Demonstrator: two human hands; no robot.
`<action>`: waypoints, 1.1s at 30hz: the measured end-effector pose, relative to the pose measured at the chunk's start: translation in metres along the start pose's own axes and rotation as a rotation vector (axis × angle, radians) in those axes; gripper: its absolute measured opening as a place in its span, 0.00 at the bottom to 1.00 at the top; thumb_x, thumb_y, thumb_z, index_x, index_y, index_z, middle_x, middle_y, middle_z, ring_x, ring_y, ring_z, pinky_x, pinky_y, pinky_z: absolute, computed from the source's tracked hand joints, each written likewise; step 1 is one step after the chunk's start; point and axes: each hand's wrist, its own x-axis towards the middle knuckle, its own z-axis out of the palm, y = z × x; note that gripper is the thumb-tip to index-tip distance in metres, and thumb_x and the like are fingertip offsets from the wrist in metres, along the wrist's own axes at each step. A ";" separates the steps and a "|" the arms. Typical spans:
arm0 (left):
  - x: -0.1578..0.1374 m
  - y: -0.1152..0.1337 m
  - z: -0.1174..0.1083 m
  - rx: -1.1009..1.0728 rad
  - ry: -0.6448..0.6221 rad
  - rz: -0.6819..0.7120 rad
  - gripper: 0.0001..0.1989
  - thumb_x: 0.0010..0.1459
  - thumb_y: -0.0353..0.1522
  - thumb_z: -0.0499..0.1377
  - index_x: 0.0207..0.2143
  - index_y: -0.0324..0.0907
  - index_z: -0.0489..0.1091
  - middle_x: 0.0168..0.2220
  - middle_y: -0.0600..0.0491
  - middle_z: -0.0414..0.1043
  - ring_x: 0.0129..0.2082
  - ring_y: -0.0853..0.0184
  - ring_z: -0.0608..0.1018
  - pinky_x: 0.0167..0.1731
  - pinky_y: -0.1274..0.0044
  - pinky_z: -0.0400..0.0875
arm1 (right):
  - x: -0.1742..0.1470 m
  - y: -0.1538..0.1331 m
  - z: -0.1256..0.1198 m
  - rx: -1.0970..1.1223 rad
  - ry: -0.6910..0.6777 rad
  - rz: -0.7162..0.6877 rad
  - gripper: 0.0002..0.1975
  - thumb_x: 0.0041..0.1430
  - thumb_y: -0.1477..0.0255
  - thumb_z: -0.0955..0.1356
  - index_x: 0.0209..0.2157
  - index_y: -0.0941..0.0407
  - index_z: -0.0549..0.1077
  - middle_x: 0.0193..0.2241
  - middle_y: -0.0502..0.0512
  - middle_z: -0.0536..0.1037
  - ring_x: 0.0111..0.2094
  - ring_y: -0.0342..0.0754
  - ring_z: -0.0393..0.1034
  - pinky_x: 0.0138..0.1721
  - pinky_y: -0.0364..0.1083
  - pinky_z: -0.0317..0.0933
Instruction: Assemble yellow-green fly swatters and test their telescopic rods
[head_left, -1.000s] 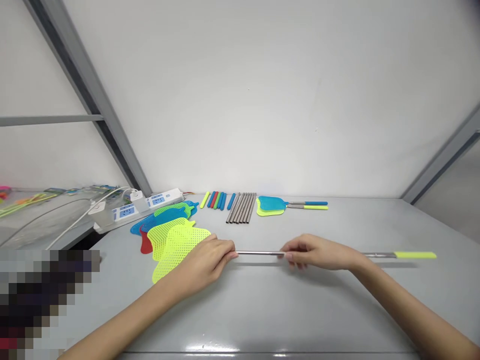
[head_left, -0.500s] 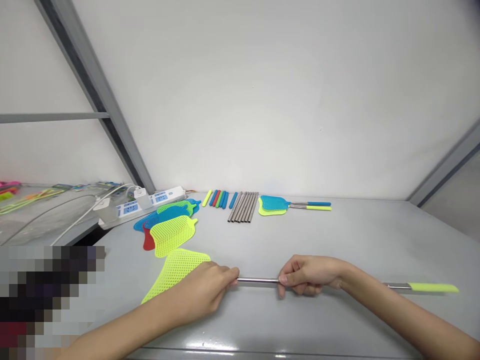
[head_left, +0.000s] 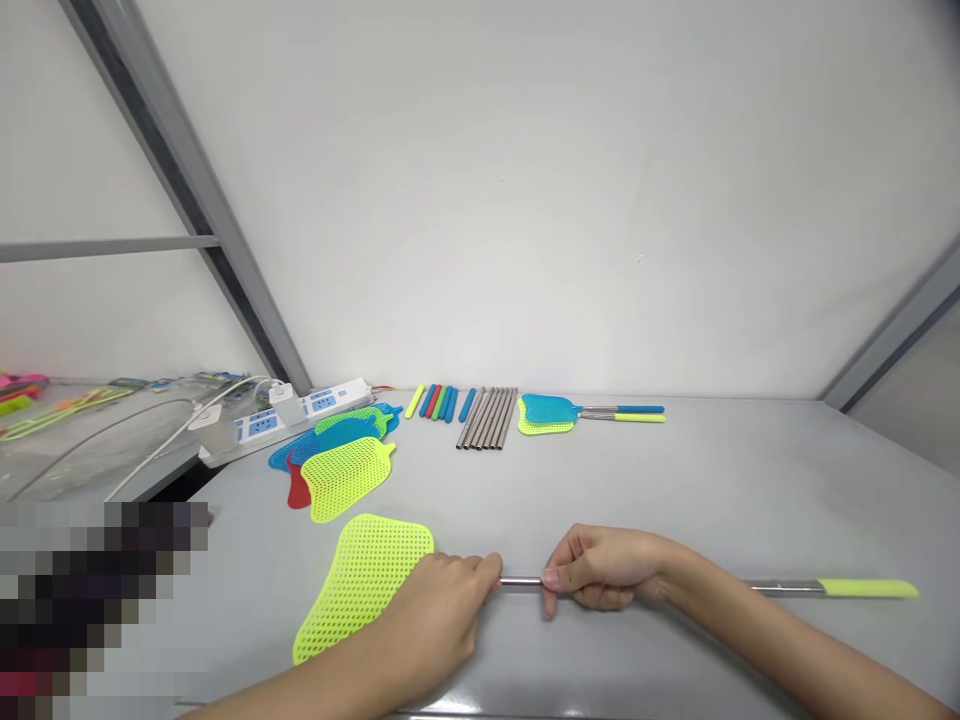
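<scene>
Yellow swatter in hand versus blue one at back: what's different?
The yellow swatter has a yellow head; the blue swatter, a blue one. The yellow swatter's rod looks longer for its head than the blue swatter's. The left hand and right hand hold the yellow swatter; the blue swatter lies untouched. Both have metal rods.

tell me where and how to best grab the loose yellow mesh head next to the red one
Probably by its short stem, coming from above and the right. The stem juts from the far right corner of the yellow mesh head, apart from its neighbours, while the left side overlaps the red head.
</scene>
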 end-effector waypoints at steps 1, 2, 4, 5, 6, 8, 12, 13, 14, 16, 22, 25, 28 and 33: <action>0.001 0.002 -0.001 -0.011 -0.017 -0.006 0.09 0.47 0.22 0.44 0.28 0.43 0.59 0.25 0.53 0.69 0.22 0.64 0.71 0.20 0.77 0.58 | 0.000 0.000 0.000 -0.003 0.002 0.001 0.14 0.48 0.64 0.65 0.30 0.61 0.71 0.09 0.40 0.49 0.10 0.33 0.38 0.08 0.36 0.32; 0.003 0.004 -0.003 -0.019 -0.034 -0.009 0.09 0.46 0.22 0.45 0.28 0.42 0.59 0.25 0.53 0.69 0.23 0.63 0.71 0.20 0.77 0.58 | 0.000 0.000 -0.001 -0.002 0.001 0.006 0.14 0.48 0.64 0.65 0.30 0.61 0.71 0.09 0.40 0.49 0.10 0.33 0.37 0.08 0.36 0.31; 0.006 0.008 -0.006 -0.024 -0.061 -0.006 0.10 0.45 0.21 0.46 0.28 0.42 0.60 0.25 0.52 0.70 0.24 0.63 0.71 0.21 0.77 0.59 | 0.000 0.000 -0.002 0.009 -0.005 0.018 0.14 0.48 0.64 0.65 0.30 0.61 0.71 0.09 0.40 0.48 0.10 0.33 0.37 0.08 0.36 0.31; 0.007 0.009 -0.007 -0.020 -0.059 -0.008 0.10 0.45 0.22 0.46 0.28 0.42 0.60 0.25 0.52 0.70 0.24 0.63 0.72 0.21 0.77 0.59 | 0.000 0.000 -0.002 0.015 -0.009 0.022 0.14 0.48 0.64 0.65 0.30 0.61 0.71 0.09 0.40 0.48 0.10 0.33 0.37 0.08 0.36 0.31; 0.008 0.009 -0.007 -0.018 -0.055 -0.007 0.09 0.45 0.22 0.46 0.28 0.42 0.60 0.25 0.52 0.70 0.24 0.62 0.72 0.21 0.76 0.59 | 0.000 0.000 -0.003 0.017 -0.013 0.023 0.14 0.48 0.64 0.65 0.30 0.61 0.71 0.09 0.40 0.48 0.10 0.33 0.37 0.08 0.36 0.31; 0.010 0.010 -0.006 -0.017 -0.045 -0.005 0.09 0.46 0.23 0.45 0.29 0.42 0.60 0.25 0.53 0.70 0.24 0.63 0.72 0.21 0.76 0.60 | 0.000 -0.002 -0.003 0.016 -0.023 0.022 0.14 0.48 0.64 0.65 0.30 0.61 0.71 0.09 0.40 0.48 0.11 0.33 0.38 0.09 0.36 0.31; 0.013 0.013 -0.003 -0.019 -0.039 0.006 0.10 0.44 0.22 0.46 0.29 0.43 0.59 0.25 0.54 0.70 0.24 0.63 0.72 0.21 0.77 0.59 | 0.000 -0.004 -0.002 0.027 -0.036 0.030 0.14 0.48 0.65 0.65 0.30 0.62 0.71 0.09 0.40 0.48 0.11 0.33 0.37 0.09 0.36 0.32; 0.014 0.014 -0.001 -0.019 -0.029 0.010 0.10 0.44 0.22 0.46 0.29 0.43 0.59 0.25 0.54 0.70 0.23 0.63 0.72 0.20 0.77 0.59 | 0.000 -0.004 -0.002 0.031 -0.037 0.031 0.14 0.48 0.65 0.65 0.30 0.62 0.71 0.09 0.39 0.48 0.11 0.33 0.37 0.09 0.36 0.32; 0.016 0.015 0.000 -0.020 -0.018 0.017 0.10 0.43 0.22 0.46 0.29 0.43 0.59 0.25 0.54 0.70 0.23 0.63 0.72 0.20 0.77 0.58 | 0.000 -0.004 -0.001 0.032 -0.037 0.032 0.14 0.48 0.64 0.65 0.31 0.62 0.71 0.09 0.39 0.47 0.11 0.33 0.37 0.09 0.36 0.32; 0.018 0.018 0.003 -0.034 -0.001 0.034 0.10 0.43 0.23 0.47 0.29 0.44 0.60 0.25 0.55 0.70 0.23 0.63 0.72 0.20 0.77 0.57 | 0.001 -0.003 0.000 0.025 -0.034 0.033 0.15 0.48 0.64 0.65 0.31 0.62 0.71 0.09 0.40 0.48 0.11 0.33 0.37 0.09 0.36 0.31; 0.030 0.010 0.006 -0.059 0.072 0.059 0.06 0.48 0.25 0.47 0.28 0.44 0.59 0.25 0.56 0.69 0.22 0.65 0.71 0.20 0.77 0.55 | 0.007 -0.009 -0.005 -0.010 0.024 0.016 0.16 0.48 0.62 0.65 0.31 0.62 0.71 0.08 0.39 0.48 0.11 0.33 0.36 0.09 0.37 0.30; 0.043 -0.005 -0.003 -0.011 0.138 0.079 0.05 0.50 0.26 0.46 0.26 0.42 0.59 0.24 0.55 0.68 0.23 0.66 0.70 0.22 0.77 0.56 | 0.008 -0.023 -0.011 -0.064 0.104 -0.035 0.19 0.48 0.59 0.64 0.32 0.61 0.72 0.10 0.40 0.48 0.11 0.33 0.38 0.11 0.37 0.31; 0.056 -0.018 -0.014 0.018 0.221 0.116 0.07 0.54 0.28 0.44 0.25 0.42 0.59 0.22 0.55 0.66 0.23 0.68 0.69 0.24 0.77 0.57 | 0.001 -0.036 -0.017 -0.213 0.255 -0.181 0.20 0.49 0.59 0.63 0.33 0.61 0.72 0.13 0.44 0.56 0.13 0.34 0.44 0.13 0.37 0.39; 0.065 -0.026 -0.016 0.008 0.279 0.141 0.11 0.58 0.31 0.41 0.26 0.41 0.59 0.22 0.55 0.67 0.24 0.68 0.68 0.24 0.77 0.56 | -0.020 -0.036 -0.031 -0.311 0.286 -0.184 0.20 0.49 0.58 0.62 0.36 0.60 0.71 0.19 0.48 0.64 0.15 0.34 0.48 0.15 0.38 0.42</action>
